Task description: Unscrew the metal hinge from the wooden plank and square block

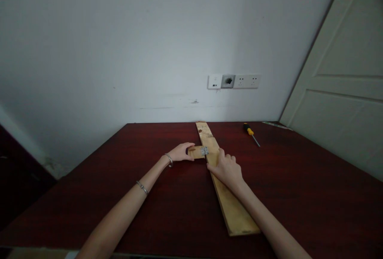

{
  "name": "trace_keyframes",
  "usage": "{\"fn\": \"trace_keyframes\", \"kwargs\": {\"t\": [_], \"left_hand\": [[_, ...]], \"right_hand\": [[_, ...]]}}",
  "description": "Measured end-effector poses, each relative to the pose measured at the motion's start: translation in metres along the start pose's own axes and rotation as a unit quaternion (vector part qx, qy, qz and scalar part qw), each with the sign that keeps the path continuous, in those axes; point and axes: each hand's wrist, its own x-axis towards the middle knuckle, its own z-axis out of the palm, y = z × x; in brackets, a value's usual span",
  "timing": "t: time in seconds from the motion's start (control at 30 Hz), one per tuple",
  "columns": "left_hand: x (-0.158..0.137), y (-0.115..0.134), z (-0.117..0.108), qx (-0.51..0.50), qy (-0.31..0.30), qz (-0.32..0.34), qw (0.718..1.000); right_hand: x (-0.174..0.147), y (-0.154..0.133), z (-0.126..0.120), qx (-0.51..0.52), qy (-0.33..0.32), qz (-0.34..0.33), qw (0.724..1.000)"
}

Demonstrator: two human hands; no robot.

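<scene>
A long pale wooden board [231,207] lies on the dark red table, running from the wall toward me. From its left edge a short wooden piece [196,152] sticks out, joined to the board by a small metal hinge [205,151]. My left hand [181,152] grips the free end of the short piece between thumb and fingers. Across the board, just nearer than the hinge, my right hand [228,168] is clasped, thumb at the left edge and fingers over the top. Its palm hides part of the board.
A screwdriver [251,133] with a yellow and black handle lies to the right on the table [155,211]. Farther back is a thin flat strip [277,125]. Wall sockets [245,81] are behind, and a white panelled door [344,79] stands at the right.
</scene>
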Motion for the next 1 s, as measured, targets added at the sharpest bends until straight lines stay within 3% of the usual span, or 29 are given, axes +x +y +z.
{"fn": "trace_keyframes", "kwargs": {"t": [0.37,0.63,1.0], "left_hand": [[0.022,0.008,0.013,-0.019,-0.018,0.016,1.000],[0.025,0.007,0.009,-0.032,-0.027,0.004,0.999],[0.025,0.005,0.020,-0.056,-0.033,0.019,0.998]], "right_hand": [[-0.003,0.015,0.001,0.002,0.009,0.036,0.999],[-0.003,0.018,0.006,0.002,0.015,0.035,0.999],[-0.005,0.016,0.012,-0.010,0.032,0.043,0.999]]}}
